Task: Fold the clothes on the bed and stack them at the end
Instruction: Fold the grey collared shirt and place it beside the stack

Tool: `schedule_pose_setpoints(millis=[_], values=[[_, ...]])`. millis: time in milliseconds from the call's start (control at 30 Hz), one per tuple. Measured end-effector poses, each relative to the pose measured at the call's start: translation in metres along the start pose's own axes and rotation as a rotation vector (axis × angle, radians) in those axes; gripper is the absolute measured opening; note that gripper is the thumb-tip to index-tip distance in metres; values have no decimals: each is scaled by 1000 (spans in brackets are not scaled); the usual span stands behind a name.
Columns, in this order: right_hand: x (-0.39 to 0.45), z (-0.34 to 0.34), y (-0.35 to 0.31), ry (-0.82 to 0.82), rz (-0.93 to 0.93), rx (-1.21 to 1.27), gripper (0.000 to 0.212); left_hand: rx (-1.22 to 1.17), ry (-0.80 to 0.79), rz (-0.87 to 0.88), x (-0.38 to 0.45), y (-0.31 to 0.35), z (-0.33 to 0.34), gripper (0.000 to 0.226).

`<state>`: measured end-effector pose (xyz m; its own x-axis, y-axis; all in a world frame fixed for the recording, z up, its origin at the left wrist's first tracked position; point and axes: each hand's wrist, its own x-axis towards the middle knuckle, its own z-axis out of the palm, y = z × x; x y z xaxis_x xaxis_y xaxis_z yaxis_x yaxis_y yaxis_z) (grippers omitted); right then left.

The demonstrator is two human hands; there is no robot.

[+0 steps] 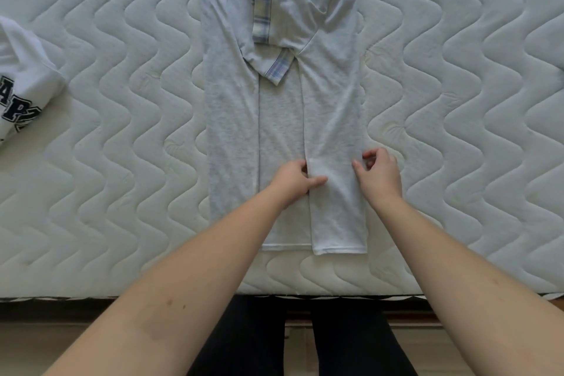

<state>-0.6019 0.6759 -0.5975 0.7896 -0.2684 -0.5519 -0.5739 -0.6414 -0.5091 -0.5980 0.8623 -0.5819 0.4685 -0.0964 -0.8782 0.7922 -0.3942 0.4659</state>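
Note:
A pale grey shirt [232, 119] with plaid collar and cuff trim lies lengthwise on the quilted mattress [122, 162], both long sides folded in toward the middle. My left hand [294, 180] pinches the inner edge of the right folded panel, thumb on top of the cloth. My right hand [380, 176] pinches that panel's outer edge with curled fingers. Both hands sit a little above the hem, which lies near the mattress's front edge.
A white garment [21, 79] with dark block lettering lies crumpled at the left edge of the mattress. The mattress front edge [183, 291] runs across below the shirt, with my dark-clad legs [305, 339] and the floor under it.

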Motion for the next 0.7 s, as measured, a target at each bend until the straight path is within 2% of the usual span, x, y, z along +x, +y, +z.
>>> schedule_pose_setpoints(millis=[67,133,233,300,367,467,600,700], values=[[-1,-1,1,-5,15,-22,22,-31,-12,-31,-5,-9,6,31],[-1,-3,3,-22,41,-46,19,73,65,-57,-7,-16,11,13],[2,-7,2,-25,58,-50,17,297,212,-69,-8,-22,12,36],[5,-10,-2,11,41,-18,18,337,338,48,-5,-21,7,33],[12,-13,-8,36,24,11,21,272,438,208,1,-12,-3,21],[28,-16,-20,13,-13,57,26,191,472,328,20,16,-22,30],[52,-19,-41,19,-68,148,34,-83,416,292,57,70,-44,43],[72,-21,-57,32,-97,184,36,-327,322,216,81,108,-60,42]])
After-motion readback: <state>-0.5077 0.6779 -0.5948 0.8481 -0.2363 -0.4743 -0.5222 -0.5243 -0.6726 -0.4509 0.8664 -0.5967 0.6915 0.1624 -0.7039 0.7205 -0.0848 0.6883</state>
